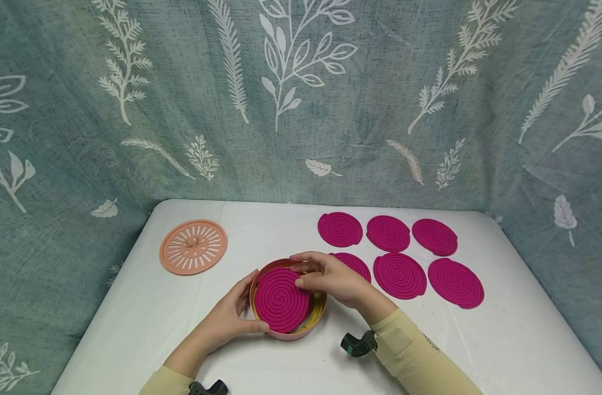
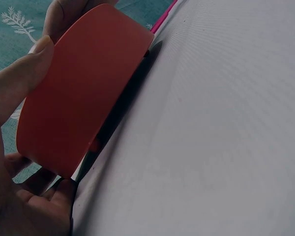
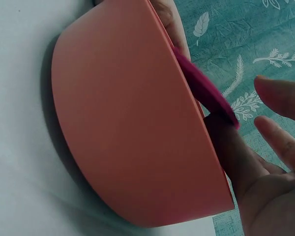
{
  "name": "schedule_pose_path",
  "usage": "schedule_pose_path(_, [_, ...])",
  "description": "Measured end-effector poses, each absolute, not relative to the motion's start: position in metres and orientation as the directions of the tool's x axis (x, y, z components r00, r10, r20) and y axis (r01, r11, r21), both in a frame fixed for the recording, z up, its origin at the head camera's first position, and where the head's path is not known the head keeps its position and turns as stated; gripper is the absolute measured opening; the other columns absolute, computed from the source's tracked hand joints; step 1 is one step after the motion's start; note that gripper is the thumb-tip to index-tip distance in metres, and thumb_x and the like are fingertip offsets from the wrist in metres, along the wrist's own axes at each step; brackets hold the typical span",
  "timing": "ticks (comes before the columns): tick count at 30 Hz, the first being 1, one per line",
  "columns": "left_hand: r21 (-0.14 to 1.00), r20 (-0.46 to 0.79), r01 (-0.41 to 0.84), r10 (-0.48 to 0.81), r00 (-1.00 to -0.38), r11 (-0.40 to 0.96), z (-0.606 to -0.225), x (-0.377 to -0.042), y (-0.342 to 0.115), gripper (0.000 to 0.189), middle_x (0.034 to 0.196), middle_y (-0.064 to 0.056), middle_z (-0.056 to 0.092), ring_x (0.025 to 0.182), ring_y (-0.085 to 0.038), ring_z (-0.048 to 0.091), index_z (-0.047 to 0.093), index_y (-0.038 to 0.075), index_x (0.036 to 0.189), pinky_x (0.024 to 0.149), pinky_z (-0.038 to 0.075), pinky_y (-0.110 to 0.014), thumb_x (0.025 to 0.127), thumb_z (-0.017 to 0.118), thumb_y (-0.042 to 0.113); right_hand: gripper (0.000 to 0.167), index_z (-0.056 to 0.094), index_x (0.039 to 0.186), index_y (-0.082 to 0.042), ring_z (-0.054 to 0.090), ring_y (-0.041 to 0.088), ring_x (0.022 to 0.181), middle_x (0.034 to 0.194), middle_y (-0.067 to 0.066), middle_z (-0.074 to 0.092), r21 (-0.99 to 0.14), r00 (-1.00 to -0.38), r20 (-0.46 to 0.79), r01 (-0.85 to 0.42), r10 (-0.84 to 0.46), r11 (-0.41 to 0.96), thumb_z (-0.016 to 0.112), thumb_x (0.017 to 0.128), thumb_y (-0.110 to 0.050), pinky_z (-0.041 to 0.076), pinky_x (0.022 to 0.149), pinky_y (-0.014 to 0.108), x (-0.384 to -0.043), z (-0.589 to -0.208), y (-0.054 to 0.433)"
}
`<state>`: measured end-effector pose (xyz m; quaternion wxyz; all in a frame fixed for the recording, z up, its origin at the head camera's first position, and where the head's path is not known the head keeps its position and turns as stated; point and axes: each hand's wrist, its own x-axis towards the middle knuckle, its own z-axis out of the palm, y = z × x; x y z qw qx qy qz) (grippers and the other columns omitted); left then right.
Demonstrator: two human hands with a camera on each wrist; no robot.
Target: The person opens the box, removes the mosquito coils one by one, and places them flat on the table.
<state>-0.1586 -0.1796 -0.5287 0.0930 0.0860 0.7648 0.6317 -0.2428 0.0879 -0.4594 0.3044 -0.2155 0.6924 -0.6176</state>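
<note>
My left hand (image 1: 231, 312) grips the side of a round salmon-coloured mosquito coil holder (image 1: 301, 336), thumb at the near rim and fingers around the left wall. A magenta mosquito coil (image 1: 281, 300) lies tilted in its mouth; in the right wrist view the coil (image 3: 206, 91) sticks up past the rim. My right hand (image 1: 330, 280) is over the holder's right side. One digit touches the coil's raised edge from below, while other fingers (image 3: 282, 140) stand apart from it. Something yellow shows inside the holder beneath the coil, mostly hidden.
A slotted salmon lid (image 1: 193, 263) with a small knob lies at the back left of the white table (image 1: 133, 329). Several magenta coils (image 1: 399, 275) lie in two rows at the right, one partly behind my right hand. A patterned curtain (image 1: 301, 153) hangs behind.
</note>
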Motion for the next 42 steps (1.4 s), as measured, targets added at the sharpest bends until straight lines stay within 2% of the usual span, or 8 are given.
schedule_pose_path(4, [0.982,-0.035,0.013,0.253,-0.967,0.186,-0.5281,-0.1582,-0.1798,0.117,0.158,0.001,0.03,0.143,-0.014,0.029,0.026,0.023,0.157,0.114,0.027,-0.022,0.063,0.096,0.025,0.056,0.052,0.14,-0.007,0.063,0.027,0.112,0.126,0.015,0.063,-0.985,-0.716,-0.162,0.076,-0.679,0.156,0.074,0.089,-0.011,0.058,0.091,0.036,-0.2419,-0.4586,0.088])
schedule_pose_path(12, [0.981,-0.036,0.015,0.254,-0.966,0.195,-0.5268,-0.1581,-0.1797,0.117,0.158,0.001,0.03,0.143,-0.015,0.029,0.026,0.024,0.156,0.114,0.027,-0.022,0.063,0.096,0.026,0.056,0.054,0.14,-0.004,0.067,0.023,0.104,0.121,0.012,0.067,-0.97,-0.725,-0.195,0.044,-0.661,0.239,0.075,0.089,-0.014,0.06,0.084,0.036,-0.2421,-0.4559,0.0901])
schedule_pose_path(19, [0.982,-0.04,0.009,0.251,-0.967,0.19,-0.5263,-0.1579,-0.18,0.116,0.156,0.0,0.032,0.143,-0.015,0.03,0.027,0.026,0.156,0.114,0.028,-0.023,0.063,0.096,0.025,0.046,0.062,0.13,0.001,0.071,0.021,0.092,0.108,0.011,0.072,-0.955,-0.739,-0.218,0.025,-0.637,0.297,0.076,0.088,-0.013,0.062,0.08,0.035,-0.2401,-0.4526,0.0899])
schedule_pose_path(27, [0.98,-0.048,0.002,0.247,-0.968,0.199,-0.527,-0.1581,-0.1792,0.116,0.157,0.001,0.031,0.144,-0.015,0.029,0.027,0.027,0.156,0.114,0.028,-0.023,0.062,0.096,0.027,0.038,0.066,0.125,-0.004,0.068,0.016,0.078,0.09,0.009,0.073,-0.941,-0.742,-0.214,-0.019,-0.636,0.338,0.074,0.089,-0.015,0.063,0.069,0.037,-0.2413,-0.4524,0.0913])
schedule_pose_path(37, [0.98,-0.041,0.009,0.249,-0.968,0.198,-0.5277,-0.1587,-0.1799,0.116,0.157,0.002,0.031,0.143,-0.014,0.029,0.027,0.027,0.156,0.114,0.027,-0.022,0.063,0.096,0.027,0.039,0.067,0.126,-0.007,0.07,0.018,0.077,0.093,0.01,0.074,-0.946,-0.746,-0.242,0.038,-0.62,0.323,0.075,0.089,-0.015,0.064,0.069,0.038,-0.2407,-0.4549,0.0936])
schedule_pose_path(42, [0.98,-0.035,0.016,0.254,-0.967,0.197,-0.5281,-0.1587,-0.18,0.116,0.157,0.002,0.031,0.143,-0.014,0.029,0.027,0.027,0.156,0.114,0.028,-0.022,0.063,0.096,0.026,0.042,0.064,0.13,-0.006,0.071,0.021,0.082,0.098,0.011,0.073,-0.958,-0.748,-0.233,0.066,-0.622,0.281,0.074,0.09,-0.015,0.063,0.071,0.039,-0.2397,-0.4562,0.096])
